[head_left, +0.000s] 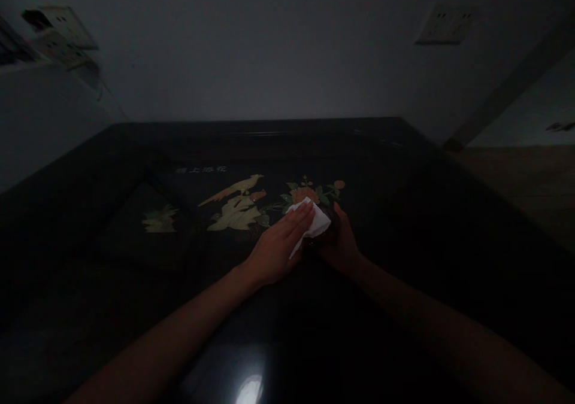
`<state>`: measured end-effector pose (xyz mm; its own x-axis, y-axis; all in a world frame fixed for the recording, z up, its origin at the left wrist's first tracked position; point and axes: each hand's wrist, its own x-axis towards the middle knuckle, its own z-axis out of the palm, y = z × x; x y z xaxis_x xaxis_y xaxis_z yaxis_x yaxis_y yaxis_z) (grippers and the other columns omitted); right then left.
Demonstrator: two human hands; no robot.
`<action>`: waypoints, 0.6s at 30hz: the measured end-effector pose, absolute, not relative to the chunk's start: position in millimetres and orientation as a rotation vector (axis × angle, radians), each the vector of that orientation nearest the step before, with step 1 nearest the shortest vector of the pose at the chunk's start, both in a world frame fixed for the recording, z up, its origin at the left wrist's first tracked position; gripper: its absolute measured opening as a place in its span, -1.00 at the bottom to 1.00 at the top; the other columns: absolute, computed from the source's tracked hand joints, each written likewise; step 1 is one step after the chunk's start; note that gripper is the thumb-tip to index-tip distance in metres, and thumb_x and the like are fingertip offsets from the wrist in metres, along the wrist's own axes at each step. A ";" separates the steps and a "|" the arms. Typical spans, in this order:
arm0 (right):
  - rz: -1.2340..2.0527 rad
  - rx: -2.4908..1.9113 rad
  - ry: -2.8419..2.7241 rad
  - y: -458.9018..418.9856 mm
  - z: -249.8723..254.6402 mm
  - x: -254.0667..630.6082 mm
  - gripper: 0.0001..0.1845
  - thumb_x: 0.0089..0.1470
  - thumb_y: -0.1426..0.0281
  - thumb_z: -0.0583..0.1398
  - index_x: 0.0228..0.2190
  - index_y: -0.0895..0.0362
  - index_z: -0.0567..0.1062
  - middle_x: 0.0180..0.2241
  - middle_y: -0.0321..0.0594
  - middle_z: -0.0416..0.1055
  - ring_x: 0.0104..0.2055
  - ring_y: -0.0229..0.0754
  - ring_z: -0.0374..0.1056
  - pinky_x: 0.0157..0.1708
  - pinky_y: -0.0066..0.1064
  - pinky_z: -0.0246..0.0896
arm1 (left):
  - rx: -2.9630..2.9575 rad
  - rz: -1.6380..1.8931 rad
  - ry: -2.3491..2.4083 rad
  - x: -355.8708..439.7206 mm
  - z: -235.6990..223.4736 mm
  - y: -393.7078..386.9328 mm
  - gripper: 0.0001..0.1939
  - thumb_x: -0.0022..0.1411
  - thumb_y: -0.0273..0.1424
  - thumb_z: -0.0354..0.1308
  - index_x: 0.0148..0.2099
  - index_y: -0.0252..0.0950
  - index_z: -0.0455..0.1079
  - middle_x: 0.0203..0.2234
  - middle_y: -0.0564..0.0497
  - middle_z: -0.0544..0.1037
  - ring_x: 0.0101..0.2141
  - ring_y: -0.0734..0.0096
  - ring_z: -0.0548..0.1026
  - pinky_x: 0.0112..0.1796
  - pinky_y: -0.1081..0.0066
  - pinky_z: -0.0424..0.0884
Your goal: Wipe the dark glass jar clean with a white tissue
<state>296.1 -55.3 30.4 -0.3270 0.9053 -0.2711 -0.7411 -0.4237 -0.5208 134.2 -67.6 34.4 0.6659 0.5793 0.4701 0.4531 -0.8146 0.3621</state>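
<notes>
In the head view, my left hand [281,242] has its fingers closed over a crumpled white tissue [318,219]. The tissue lies against the lower edge of an orange flower decoration [304,195] on a glossy black surface [287,152]. My right hand [344,239] is curled just right of the tissue, its fingers bent inward. What it grips is lost in the dark; small glints show between the hands. Left of them, a pale yellow bird and rock decoration [236,212] shows, with a line of pale characters [201,169] above it.
A pale wall [269,51] rises behind the black surface. Wall sockets [447,24] are at the right, and more sockets [65,36] at the left. Brown flooring [530,170] shows at the far right. The light is very dim, with a bright reflection [249,389] near the front.
</notes>
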 end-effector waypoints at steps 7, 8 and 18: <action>1.877 -0.624 -0.476 -58.1 27.2 294.0 -0.56 0.04 0.05 0.11 -0.28 0.11 0.57 -0.26 -0.20 0.58 -0.03 -0.06 0.40 0.00 -0.22 0.27 | 2.618 0.922 0.803 132.6 33.2 -65.2 -0.27 0.24 -0.58 -0.15 0.38 -0.20 -0.29 0.34 -0.10 -0.07 0.30 0.23 -0.04 0.24 0.09 0.02; 1.881 -0.622 -0.465 -57.8 26.9 294.3 -0.56 0.03 0.05 0.12 -0.28 0.11 0.57 -0.27 -0.20 0.58 -0.03 -0.05 0.41 -0.01 -0.23 0.27 | 2.610 0.926 0.805 132.6 33.2 -65.3 -0.28 0.24 -0.58 -0.15 0.38 -0.19 -0.28 0.33 -0.10 -0.06 0.30 0.23 -0.03 0.24 0.09 0.03; 1.834 -0.707 -0.310 -55.8 30.3 300.1 -0.56 0.07 0.03 0.05 -0.39 0.06 0.56 -0.40 -0.28 0.58 -0.11 -0.03 0.44 -0.11 -0.17 0.33 | 2.555 0.908 0.843 132.2 31.0 -68.1 -0.36 0.22 -0.57 -0.13 0.35 -0.27 -0.07 0.30 -0.14 0.07 0.27 0.24 0.06 0.23 0.13 0.07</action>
